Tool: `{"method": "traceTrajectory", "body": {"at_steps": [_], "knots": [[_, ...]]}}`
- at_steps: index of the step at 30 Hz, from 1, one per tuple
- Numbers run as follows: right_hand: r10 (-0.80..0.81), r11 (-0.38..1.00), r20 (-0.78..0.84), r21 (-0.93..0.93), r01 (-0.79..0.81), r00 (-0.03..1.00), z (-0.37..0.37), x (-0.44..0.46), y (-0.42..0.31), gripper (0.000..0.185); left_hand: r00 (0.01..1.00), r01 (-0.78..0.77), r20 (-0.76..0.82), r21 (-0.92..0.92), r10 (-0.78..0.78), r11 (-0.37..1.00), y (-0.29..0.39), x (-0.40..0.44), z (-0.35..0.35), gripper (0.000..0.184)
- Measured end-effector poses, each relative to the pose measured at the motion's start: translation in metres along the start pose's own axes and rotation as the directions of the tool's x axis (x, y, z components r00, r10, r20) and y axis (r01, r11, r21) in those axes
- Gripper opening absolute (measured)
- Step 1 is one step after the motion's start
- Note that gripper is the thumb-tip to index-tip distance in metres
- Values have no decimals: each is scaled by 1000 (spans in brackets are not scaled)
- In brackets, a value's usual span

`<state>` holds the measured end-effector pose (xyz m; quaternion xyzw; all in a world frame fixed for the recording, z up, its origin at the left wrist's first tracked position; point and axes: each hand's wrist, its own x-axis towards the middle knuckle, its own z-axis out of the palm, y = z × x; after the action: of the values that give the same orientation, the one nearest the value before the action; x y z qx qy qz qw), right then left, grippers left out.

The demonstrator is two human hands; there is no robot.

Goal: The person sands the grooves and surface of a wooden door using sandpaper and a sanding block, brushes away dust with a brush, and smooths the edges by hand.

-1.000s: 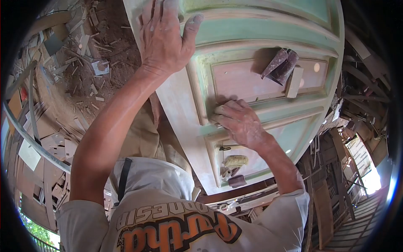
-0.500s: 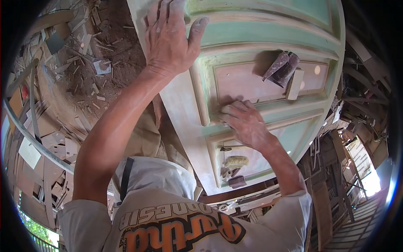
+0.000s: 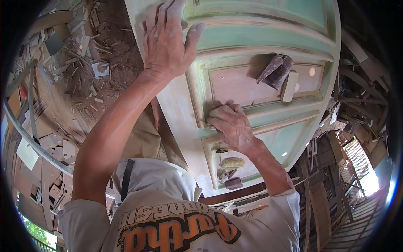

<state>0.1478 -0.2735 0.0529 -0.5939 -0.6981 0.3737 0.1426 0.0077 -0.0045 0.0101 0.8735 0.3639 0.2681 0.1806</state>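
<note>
Nearest, a brush lies on the panelled door, seemingly set aside. Beyond, the right hand curls down onto the door, any grip hidden, while the left hand spreads flat by its edge, nothing visibly held, likely steadying it. Farther across, a folded dark sheet and wooden block rest, perhaps kept within reach.

2 lines of lettering can be read, both on the person's off-white, short-sleeved cloth shirt, and both stand upside down in the head view. The larger is the word "Partha" in thick, rounded orange letters with a heavy dark outline, running across the chest. The other, nearer the hem, is in pale, block-shaped outlined capitals: "ONESIA" is legible, while its beginning is unclear where the fabric curves away.
</note>
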Motion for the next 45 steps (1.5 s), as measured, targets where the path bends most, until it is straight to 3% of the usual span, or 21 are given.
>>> {"method": "traceTrajectory", "body": {"at_steps": [4,7,9,11,16,19,23,26,29,33,38,40,42,45], "knots": [[-68,995,16,-74,69,998,-17,-1,12,31,1000,4,14,-4,-4,1000,-1,1,-1,68],[-22,998,47,-56,25,999,-8,-3,6,29,1000,4,-1,12,-4,1000,2,-1,-4,67],[31,1000,-26,4,-31,999,3,2,-4,29,997,47,58,30,-49,998,9,4,-10,67],[51,998,-30,-23,-52,998,-1,1,-5,29,1000,0,11,31,-1,1000,-1,4,-5,66],[-38,988,52,-146,45,998,-17,-8,19,30,999,-9,32,47,7,999,-3,2,-4,66],[30,1000,0,4,-30,1000,6,-3,2,29,1000,-13,-7,7,13,1000,-1,-3,1,66],[71,997,-27,14,-71,997,3,-4,-1,29,1000,-5,29,28,4,1000,4,6,-11,66],[-50,996,11,-72,50,999,-13,-1,16,29,997,22,67,15,-23,1000,6,6,-12,67],[-17,998,47,-56,20,999,-9,-3,10,30,996,35,80,21,-37,999,8,3,-14,68],[51,998,-55,38,-49,997,5,-2,-1,33,1000,-27,13,32,27,999,4,5,-6,67],[3,997,47,-79,0,999,-19,-11,18,37,995,46,91,18,-47,999,10,7,-14,68],[22,999,40,-38,-21,999,-6,-6,9,37,992,74,108,-19,-71,997,8,3,-10,68],[43,999,33,-12,-43,999,-1,-7,-1,38,999,-38,8,24,38,999,1,3,-2,68],[88,995,30,46,-90,996,-2,-1,-1,37,1000,-14,27,72,12,997,2,4,-4,68]]}}
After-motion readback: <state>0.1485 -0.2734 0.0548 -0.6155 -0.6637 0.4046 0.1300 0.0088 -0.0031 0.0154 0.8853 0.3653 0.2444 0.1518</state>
